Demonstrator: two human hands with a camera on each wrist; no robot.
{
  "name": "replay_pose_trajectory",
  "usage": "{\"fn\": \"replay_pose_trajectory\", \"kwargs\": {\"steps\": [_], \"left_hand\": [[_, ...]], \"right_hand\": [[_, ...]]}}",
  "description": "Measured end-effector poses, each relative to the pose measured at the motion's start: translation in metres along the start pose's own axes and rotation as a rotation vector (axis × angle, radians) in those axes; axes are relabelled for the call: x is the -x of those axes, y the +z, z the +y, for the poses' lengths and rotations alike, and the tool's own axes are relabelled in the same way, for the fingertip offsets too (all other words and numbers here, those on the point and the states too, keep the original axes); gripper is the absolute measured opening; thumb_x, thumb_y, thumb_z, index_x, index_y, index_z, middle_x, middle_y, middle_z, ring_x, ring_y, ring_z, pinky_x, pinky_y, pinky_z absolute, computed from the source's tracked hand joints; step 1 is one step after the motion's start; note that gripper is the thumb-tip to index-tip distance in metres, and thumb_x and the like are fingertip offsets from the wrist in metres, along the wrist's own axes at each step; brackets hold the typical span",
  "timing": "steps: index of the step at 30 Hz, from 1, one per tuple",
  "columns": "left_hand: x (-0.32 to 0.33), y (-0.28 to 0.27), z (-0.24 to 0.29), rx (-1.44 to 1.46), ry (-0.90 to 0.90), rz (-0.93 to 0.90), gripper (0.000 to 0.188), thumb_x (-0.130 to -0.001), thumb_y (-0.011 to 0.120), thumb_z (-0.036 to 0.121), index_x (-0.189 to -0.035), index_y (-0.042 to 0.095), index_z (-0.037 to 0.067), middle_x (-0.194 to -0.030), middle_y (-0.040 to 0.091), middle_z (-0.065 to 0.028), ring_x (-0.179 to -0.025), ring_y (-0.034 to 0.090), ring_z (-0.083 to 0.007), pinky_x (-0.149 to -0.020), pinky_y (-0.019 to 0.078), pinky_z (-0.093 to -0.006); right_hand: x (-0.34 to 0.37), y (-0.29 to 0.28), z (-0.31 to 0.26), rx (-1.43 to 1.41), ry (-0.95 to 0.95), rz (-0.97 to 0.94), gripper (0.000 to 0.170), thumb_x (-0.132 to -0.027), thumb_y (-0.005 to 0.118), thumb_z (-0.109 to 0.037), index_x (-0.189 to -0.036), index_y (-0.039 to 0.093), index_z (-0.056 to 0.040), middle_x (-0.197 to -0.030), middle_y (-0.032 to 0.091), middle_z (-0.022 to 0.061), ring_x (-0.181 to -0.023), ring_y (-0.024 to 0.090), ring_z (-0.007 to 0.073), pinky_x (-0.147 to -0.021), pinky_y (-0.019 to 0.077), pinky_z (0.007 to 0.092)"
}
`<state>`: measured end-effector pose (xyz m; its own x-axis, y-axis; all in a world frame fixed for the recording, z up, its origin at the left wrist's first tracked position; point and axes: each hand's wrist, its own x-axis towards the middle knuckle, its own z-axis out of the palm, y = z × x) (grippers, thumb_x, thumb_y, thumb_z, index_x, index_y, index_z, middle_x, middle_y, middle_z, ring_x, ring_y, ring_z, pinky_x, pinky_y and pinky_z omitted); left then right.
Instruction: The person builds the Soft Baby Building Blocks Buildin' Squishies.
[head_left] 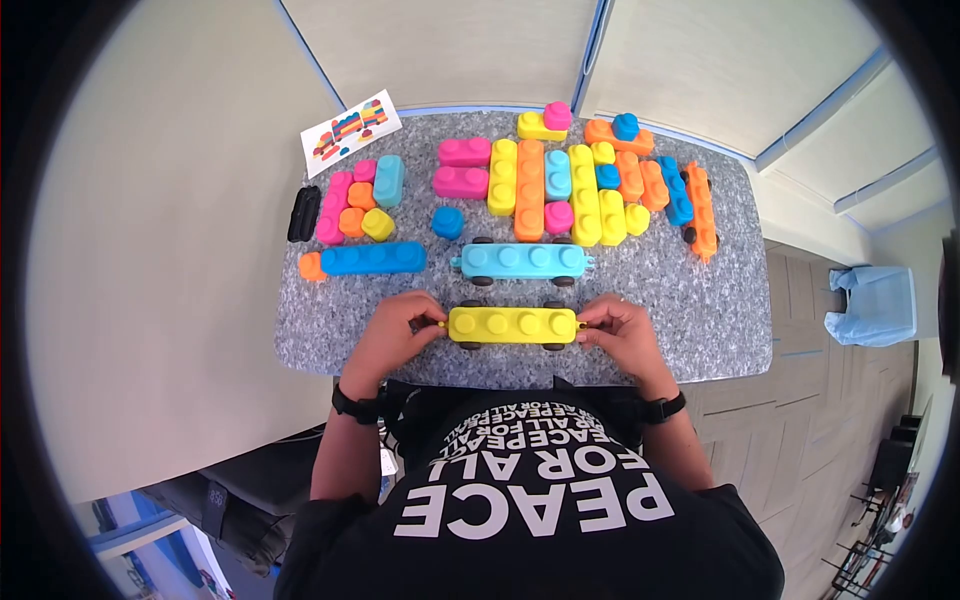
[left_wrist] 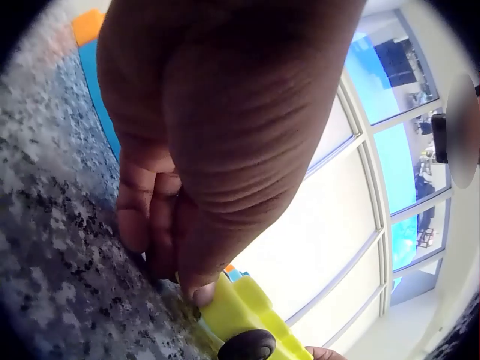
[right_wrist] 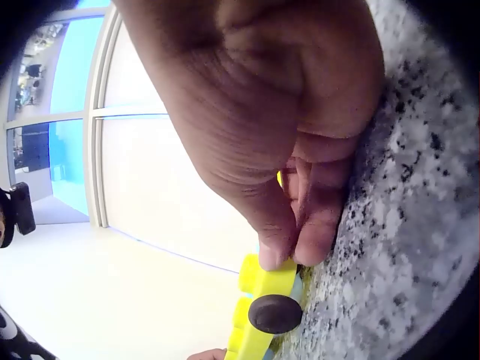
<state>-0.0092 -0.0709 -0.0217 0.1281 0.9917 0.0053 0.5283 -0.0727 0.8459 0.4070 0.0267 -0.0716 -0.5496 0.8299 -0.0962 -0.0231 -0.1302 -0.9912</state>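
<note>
A long yellow toy train car (head_left: pixel 512 325) with four studs and dark wheels stands near the table's front edge. At its left end my left hand (head_left: pixel 405 330) pinches the small hitch between thumb and fingers. The right hand (head_left: pixel 622 335) pinches the hitch at the opposite end. In the left wrist view, my thumb lies against the yellow end above a dark wheel (left_wrist: pixel 247 345). The right wrist view has thumb and fingertips at the car's end, beside another wheel (right_wrist: pixel 275 313). Just behind it, parallel, is a light blue wheeled car (head_left: pixel 523 261).
An orange wheeled car (head_left: pixel 702 210) stands at the right. A long blue block (head_left: pixel 373 258) lies at the left, near a black case (head_left: pixel 303 214). Several coloured blocks, including a tall orange one (head_left: pixel 529 190), fill the back. A picture card (head_left: pixel 350 133) lies at the back left.
</note>
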Motion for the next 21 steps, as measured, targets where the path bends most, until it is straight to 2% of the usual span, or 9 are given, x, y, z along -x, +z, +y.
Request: {"fn": "replay_pose_trajectory", "kwargs": {"steps": [4, 7, 10, 12, 14, 17, 20, 21], "left_hand": [[0.000, -0.002, 0.000, -0.023, 0.027, -0.006, 0.025, -0.090, 0.092, -0.001, -0.112, 0.080, 0.001, -0.105, 0.079, -0.0091, -0.089, 0.079, -0.0209, -0.079, 0.0625, -0.0333], [0.000, -0.011, 0.005, 0.044, -0.045, -0.028, 0.029, -0.090, 0.093, 0.000, -0.116, 0.080, 0.002, -0.108, 0.079, -0.0094, -0.093, 0.080, -0.0204, -0.080, 0.0634, -0.0335], [-0.008, -0.044, 0.012, -0.102, -0.040, 0.118, 0.034, -0.089, 0.094, 0.000, -0.119, 0.079, 0.003, -0.113, 0.079, -0.0093, -0.097, 0.080, -0.0209, -0.082, 0.0640, -0.0341], [-0.018, -0.078, 0.019, -0.228, -0.005, 0.268, 0.034, -0.089, 0.093, 0.000, -0.120, 0.079, 0.003, -0.115, 0.080, -0.0102, -0.098, 0.080, -0.0221, -0.082, 0.0644, -0.0346], [-0.031, -0.111, 0.009, -0.235, -0.018, 0.427, 0.033, -0.091, 0.089, -0.004, -0.121, 0.079, 0.002, -0.114, 0.080, -0.0117, -0.098, 0.080, -0.0247, -0.083, 0.0653, -0.0369], [-0.053, -0.147, -0.005, -0.469, -0.090, 0.474, 0.033, -0.095, 0.084, -0.007, -0.125, 0.079, 0.003, -0.118, 0.082, -0.0094, -0.101, 0.080, -0.0201, -0.086, 0.0652, -0.0373], [-0.097, -0.161, -0.021, -0.446, -0.107, 0.503, 0.032, -0.094, 0.084, -0.005, -0.124, 0.080, 0.002, -0.116, 0.084, -0.0130, -0.103, 0.082, -0.0251, -0.088, 0.0658, -0.0398], [-0.114, -0.164, -0.029, -0.496, -0.115, 0.490, 0.030, -0.094, 0.084, -0.004, -0.123, 0.081, 0.002, -0.118, 0.084, -0.0153, -0.106, 0.082, -0.0296, -0.091, 0.0659, -0.0426]], "right_hand": [[0.000, 0.000, -0.003, 0.028, 0.010, 0.010, 0.030, -0.097, 0.084, 0.015, -0.124, 0.078, 0.0062, -0.118, 0.076, 0.0101, -0.097, 0.082, 0.0197, -0.083, 0.0686, 0.0318], [0.004, -0.001, -0.009, 0.020, 0.038, 0.038, 0.031, -0.099, 0.084, 0.011, -0.129, 0.076, 0.0063, -0.117, 0.078, 0.0106, -0.096, 0.081, 0.0194, -0.082, 0.0697, 0.0321], [0.008, -0.011, -0.012, -0.084, 0.111, 0.080, 0.032, -0.103, 0.082, 0.007, -0.135, 0.074, 0.0056, -0.118, 0.080, 0.0115, -0.096, 0.081, 0.0184, -0.080, 0.0705, 0.0328], [0.007, -0.014, -0.015, -0.092, 0.123, 0.107, 0.032, -0.106, 0.081, 0.005, -0.137, 0.074, 0.0050, -0.119, 0.080, 0.0122, -0.096, 0.080, 0.0176, -0.078, 0.0707, 0.0333], [0.007, -0.016, -0.016, -0.090, 0.121, 0.098, 0.032, -0.107, 0.080, 0.003, -0.138, 0.074, 0.0048, -0.119, 0.080, 0.0118, -0.096, 0.080, 0.0173, -0.078, 0.0705, 0.0329], [0.008, -0.015, -0.016, -0.085, 0.113, 0.091, 0.031, -0.108, 0.080, 0.002, -0.138, 0.074, 0.0045, -0.120, 0.080, 0.0114, -0.096, 0.080, 0.0169, -0.077, 0.0703, 0.0326], [0.007, -0.016, -0.015, -0.091, 0.116, 0.088, 0.031, -0.109, 0.079, 0.001, -0.139, 0.073, 0.0043, -0.121, 0.080, 0.0111, -0.096, 0.079, 0.0167, -0.077, 0.0702, 0.0326], [0.007, -0.016, -0.014, -0.093, 0.119, 0.085, 0.030, -0.109, 0.079, 0.001, -0.139, 0.073, 0.0042, -0.121, 0.080, 0.0110, -0.095, 0.079, 0.0166, -0.077, 0.0701, 0.0327]]}}
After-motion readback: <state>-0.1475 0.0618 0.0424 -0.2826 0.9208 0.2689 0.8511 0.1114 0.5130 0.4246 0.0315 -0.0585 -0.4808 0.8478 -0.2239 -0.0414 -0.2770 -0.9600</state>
